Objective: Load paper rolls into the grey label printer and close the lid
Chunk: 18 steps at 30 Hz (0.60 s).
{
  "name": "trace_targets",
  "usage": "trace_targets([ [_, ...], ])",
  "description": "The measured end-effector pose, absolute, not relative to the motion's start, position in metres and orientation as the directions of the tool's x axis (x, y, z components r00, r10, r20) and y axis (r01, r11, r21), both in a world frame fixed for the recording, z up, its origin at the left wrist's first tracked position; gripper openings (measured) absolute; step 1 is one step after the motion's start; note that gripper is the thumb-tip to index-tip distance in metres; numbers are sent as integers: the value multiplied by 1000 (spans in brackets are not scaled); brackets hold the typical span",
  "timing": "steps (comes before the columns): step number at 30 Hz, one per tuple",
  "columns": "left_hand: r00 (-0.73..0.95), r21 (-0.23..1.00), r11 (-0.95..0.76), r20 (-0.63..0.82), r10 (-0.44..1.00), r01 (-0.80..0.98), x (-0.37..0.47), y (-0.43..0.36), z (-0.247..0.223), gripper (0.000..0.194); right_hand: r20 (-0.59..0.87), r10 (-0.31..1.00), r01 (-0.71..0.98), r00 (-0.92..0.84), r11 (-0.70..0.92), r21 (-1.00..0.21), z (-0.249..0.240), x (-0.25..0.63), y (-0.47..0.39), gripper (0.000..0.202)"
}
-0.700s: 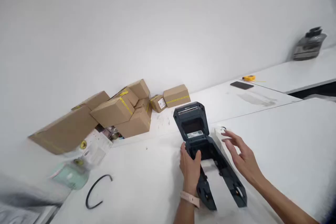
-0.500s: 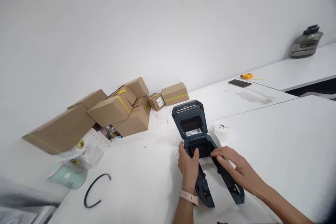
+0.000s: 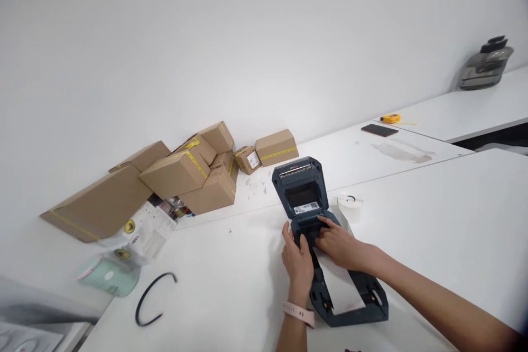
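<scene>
At the far left a mint-green rounded container [image 3: 111, 278] lies near a heap of brown cardboard boxes [image 3: 177, 173] with yellow tape, and a thin black curved cable [image 3: 141, 300] rests on the white tabletop [image 3: 218, 286]. The left hand [image 3: 297, 264] loosely clasps the left wall of a dark blue-grey plastic device [image 3: 307, 228], thumb inside, fingers outside. The device sits on the tabletop, hinged lid tipped up. A flat white paper strip [image 3: 340, 289] runs from under the right hand [image 3: 338, 245] over the front of the base; that hand reaches in, index finger stretched towards the hinge, the others curled — whether they pinch anything I cannot tell. The work looks partway: strip laid along the base, lid not yet down — and a white paper roll [image 3: 350, 212] stands outside, just right of the device.
</scene>
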<state>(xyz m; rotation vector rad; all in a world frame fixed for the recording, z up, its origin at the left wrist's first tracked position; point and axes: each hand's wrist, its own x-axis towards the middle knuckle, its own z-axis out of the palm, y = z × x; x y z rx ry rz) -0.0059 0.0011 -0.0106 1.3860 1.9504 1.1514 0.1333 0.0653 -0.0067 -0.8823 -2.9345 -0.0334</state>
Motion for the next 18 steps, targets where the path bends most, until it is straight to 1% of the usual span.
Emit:
trace_targets([
  [4, -380, 847, 122, 100, 920, 517, -6, 2, -15, 51, 14, 547, 547, -837, 837, -9, -2, 133, 68, 32],
  [7, -392, 854, 131, 92, 915, 504, -6, 2, -15, 50, -38, 535, 537, -844, 843, -43, 2, 131, 73, 34],
  [9, -395, 858, 130, 90, 914, 497, -6, 2, -15, 50, -76, 520, 525, -851, 848, -72, 4, 129, 77, 31],
  [11, -392, 861, 121, 96, 915, 494, -6, 1, -15, 50, -113, 500, 511, -859, 853, -107, 6, 128, 80, 25],
  [14, -391, 858, 125, 93, 916, 498, -7, 1, -14, 50, -151, 478, 499, -865, 850, -171, 10, 127, 83, 25],
  [18, -388, 848, 129, 97, 916, 514, -6, 0, -13, 51, -149, 465, 488, -873, 826, -280, 18, 128, 84, 24],
])
